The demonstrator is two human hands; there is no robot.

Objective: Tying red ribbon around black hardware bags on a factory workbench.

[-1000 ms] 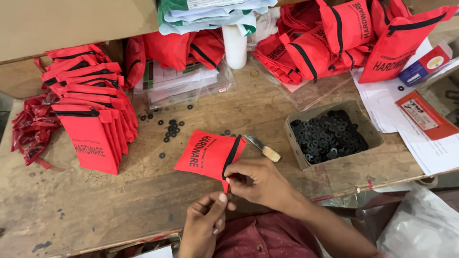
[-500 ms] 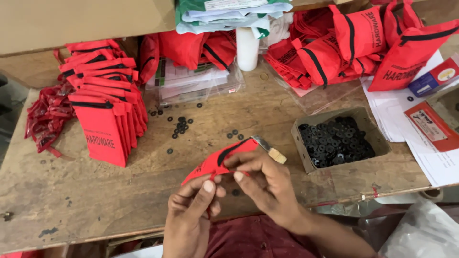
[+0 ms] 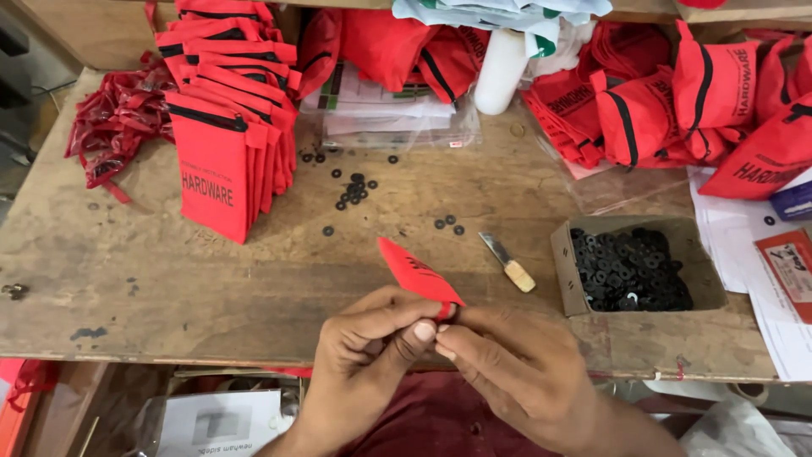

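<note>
My left hand (image 3: pixel 372 338) and my right hand (image 3: pixel 507 360) meet at the near edge of the wooden table (image 3: pixel 169 271), fingertips pinched together on the lower end of one small red fabric pouch (image 3: pixel 414 272). The pouch is seen edge-on and tilts up to the left above the table. A cardboard box of black washers (image 3: pixel 630 269) sits just right of my right hand. A small knife with a pale wooden handle (image 3: pixel 509 263) lies between the pouch and the box.
A stack of red pouches with black zips (image 3: pixel 228 135) stands at the left, red straps (image 3: pixel 114 118) beside it. Loose black washers (image 3: pixel 353 190) dot the middle. More red pouches (image 3: pixel 677 101), plastic-wrapped papers (image 3: pixel 385 114), a white cylinder (image 3: pixel 499 72) and printed sheets (image 3: pixel 761 254) line the back and right.
The pouch went from lying flat under my right hand to being lifted and turned edge-on. Both hands have closed together on its lower end, nearer to me.
</note>
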